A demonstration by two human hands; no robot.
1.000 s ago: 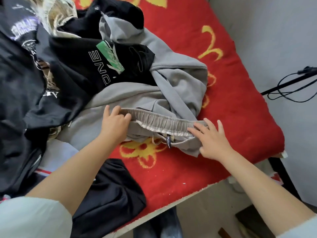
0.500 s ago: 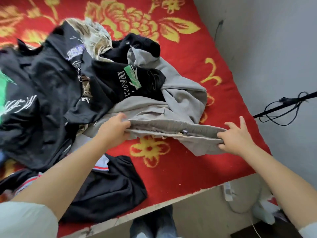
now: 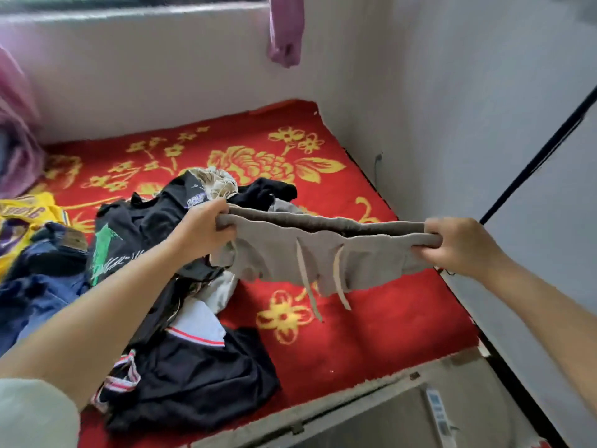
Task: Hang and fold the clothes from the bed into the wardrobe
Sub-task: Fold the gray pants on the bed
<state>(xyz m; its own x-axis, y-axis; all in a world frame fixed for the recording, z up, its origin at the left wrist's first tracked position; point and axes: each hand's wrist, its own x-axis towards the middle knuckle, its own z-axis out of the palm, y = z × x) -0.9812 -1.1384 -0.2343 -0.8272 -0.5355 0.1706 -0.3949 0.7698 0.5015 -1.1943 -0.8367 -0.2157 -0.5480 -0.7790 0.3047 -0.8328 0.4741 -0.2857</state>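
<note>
- Left hand: fingers curled tight round the left end of the waistband of the grey sweatpants, thumb on top, cloth bunched in the fist.
- Right hand: fingers likewise curled round the right end of the same waistband, knuckles up, fabric pinched firmly in a closed grasp.
- Grey sweatpants: held up above the red floral blanket, waistband stretched taut between both hands, opening gaping slightly along the top edge.
- Two pale drawstrings dangling from the middle of the waistband, ends hanging free above the blanket.
- Rest of the sweatpants trailing down to the left, lower part lost among the clothes under the left wrist.
- Pile of dark garments on the bed to the left of the sweatpants, one black piece with a green print on top.
- Black garment with red-and-white trim near the front edge of the bed, below the left forearm.
- Yellow jersey and blue denim at the far left.
- Purple cloth hanging at the window above the bed's far side.
- Black rod slanting along the wall on the right.
</note>
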